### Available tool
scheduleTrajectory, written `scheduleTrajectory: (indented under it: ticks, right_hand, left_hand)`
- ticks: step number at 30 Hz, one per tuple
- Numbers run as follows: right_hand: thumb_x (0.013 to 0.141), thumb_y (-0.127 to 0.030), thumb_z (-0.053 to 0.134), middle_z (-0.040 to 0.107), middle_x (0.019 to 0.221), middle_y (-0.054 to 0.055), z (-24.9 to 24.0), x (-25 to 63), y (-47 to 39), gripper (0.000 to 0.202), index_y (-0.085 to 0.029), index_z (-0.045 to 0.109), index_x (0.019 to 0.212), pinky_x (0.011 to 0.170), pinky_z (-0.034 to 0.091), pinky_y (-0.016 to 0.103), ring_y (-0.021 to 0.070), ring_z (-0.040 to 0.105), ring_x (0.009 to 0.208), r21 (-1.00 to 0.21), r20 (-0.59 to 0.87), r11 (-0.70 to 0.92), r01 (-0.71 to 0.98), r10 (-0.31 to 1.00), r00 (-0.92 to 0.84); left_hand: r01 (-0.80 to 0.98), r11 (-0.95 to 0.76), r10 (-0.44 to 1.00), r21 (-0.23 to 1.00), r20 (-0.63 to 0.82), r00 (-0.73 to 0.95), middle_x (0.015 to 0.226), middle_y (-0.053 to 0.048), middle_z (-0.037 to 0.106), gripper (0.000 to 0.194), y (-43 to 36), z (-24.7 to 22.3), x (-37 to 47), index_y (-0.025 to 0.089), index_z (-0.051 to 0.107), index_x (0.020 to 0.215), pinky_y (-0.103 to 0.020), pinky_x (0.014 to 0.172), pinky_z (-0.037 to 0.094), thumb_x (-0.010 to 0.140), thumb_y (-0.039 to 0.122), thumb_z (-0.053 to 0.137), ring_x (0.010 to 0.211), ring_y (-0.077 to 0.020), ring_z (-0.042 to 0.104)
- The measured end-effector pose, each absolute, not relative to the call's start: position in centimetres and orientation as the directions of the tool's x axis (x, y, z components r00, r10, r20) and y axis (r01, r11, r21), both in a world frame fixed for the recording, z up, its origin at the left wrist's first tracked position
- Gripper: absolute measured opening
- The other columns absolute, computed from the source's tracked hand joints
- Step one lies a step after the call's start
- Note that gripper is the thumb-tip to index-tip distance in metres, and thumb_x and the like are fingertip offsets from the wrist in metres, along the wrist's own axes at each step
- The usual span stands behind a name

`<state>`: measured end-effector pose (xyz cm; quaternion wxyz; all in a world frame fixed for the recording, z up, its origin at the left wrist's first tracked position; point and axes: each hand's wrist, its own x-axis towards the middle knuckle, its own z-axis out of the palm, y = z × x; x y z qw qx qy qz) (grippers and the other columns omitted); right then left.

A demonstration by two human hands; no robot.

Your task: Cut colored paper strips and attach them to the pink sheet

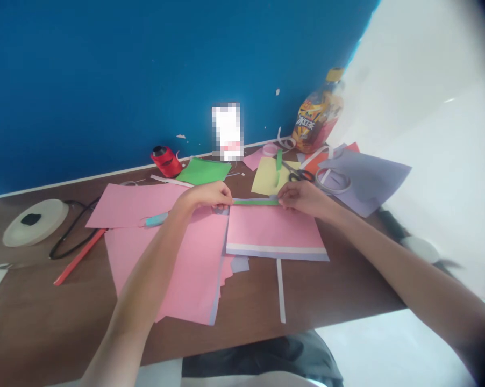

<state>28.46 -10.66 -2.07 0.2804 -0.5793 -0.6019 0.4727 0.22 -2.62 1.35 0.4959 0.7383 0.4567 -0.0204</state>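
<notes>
A narrow green paper strip [255, 202] lies along the far edge of a pink sheet [275, 228]. My left hand [213, 194] pinches the strip's left end, and my right hand [297, 195] has its fingers closed at the right end. Along the sheet's near edge run a white band and a purplish one. Left of it, under my left forearm, are larger pink sheets [190, 269] and a light blue tool [157, 219] that looks like a cutter. Just beyond my right hand lie scissors [301, 174] on yellow paper [262, 177], and a tape roll [333, 181].
Near the blue wall stand a red spool [166, 163], a bright phone-like screen [228, 131] and a drink bottle [317, 115]. Green paper [204, 172] and purple sheets [371, 174] lie about. A white strip [281, 293] points toward the table's front edge. A round white disc [36, 223] sits left.
</notes>
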Motion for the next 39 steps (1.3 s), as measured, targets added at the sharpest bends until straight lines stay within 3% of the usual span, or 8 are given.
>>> scheduleTrajectory:
  ticks: [12,39]
  right_hand:
    - [0.073,-0.026,0.066,0.065,0.064,0.001,-1.8,28.3,-10.8,0.009,-0.021,0.059,0.075,0.055,0.048,0.028,0.0156,0.06,0.057,-0.841,-0.187,-0.077,0.536,0.97,-0.153]
    - [0.074,-0.023,0.06,0.064,0.064,-0.001,-1.6,27.9,-11.1,0.003,-0.02,0.058,0.074,0.056,0.044,0.026,0.014,0.06,0.056,-0.769,-0.139,-0.006,0.639,0.978,-0.158]
  left_hand:
    - [0.711,-0.058,0.672,0.701,-0.5,0.547,0.055,-0.005,0.06,0.013,-3.0,1.4,0.7,0.016,0.065,0.055,-0.022,0.046,0.041,0.065,0.023,0.068,0.05,-0.0116,0.052]
    - [0.872,-0.164,0.726,0.461,-0.543,0.423,0.058,-0.001,0.055,0.015,-3.6,1.8,1.5,0.018,0.059,0.062,-0.026,0.046,0.035,0.067,0.032,0.061,0.049,-0.0113,0.046]
